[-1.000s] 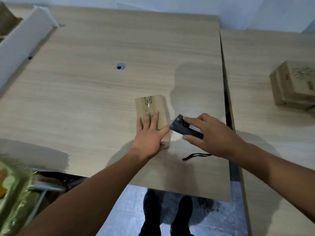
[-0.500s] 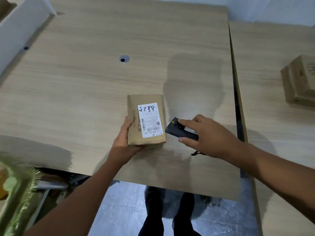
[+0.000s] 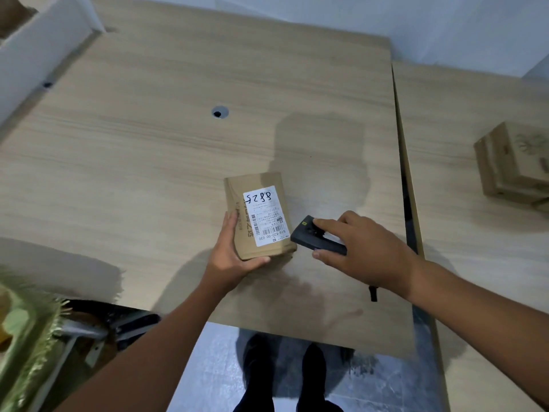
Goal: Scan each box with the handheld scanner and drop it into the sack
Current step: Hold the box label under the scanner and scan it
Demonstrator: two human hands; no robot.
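Observation:
A small brown cardboard box (image 3: 255, 185) with a white barcode label facing up sits at the middle of the wooden table (image 3: 133, 162). My left hand (image 3: 231, 257) grips its near left corner, thumb under the near edge. My right hand (image 3: 365, 251) holds a black handheld scanner (image 3: 309, 234), its front end pointing at the label from the right, almost touching the box. The scanner's wrist strap (image 3: 372, 292) hangs below my right wrist. The open mouth of a yellow-green sack (image 3: 26, 346) shows at the bottom left, below the table edge.
More brown boxes (image 3: 517, 165) are stacked on the adjoining table at the right. A white board (image 3: 38, 52) lies at the far left corner. A cable hole (image 3: 219, 112) is in the tabletop. My dark shoes (image 3: 282, 373) stand on the grey floor below.
My left hand turned the box over, from pressing on its plain side to gripping its corner with the label up. My right hand brought the scanner closer to the label.

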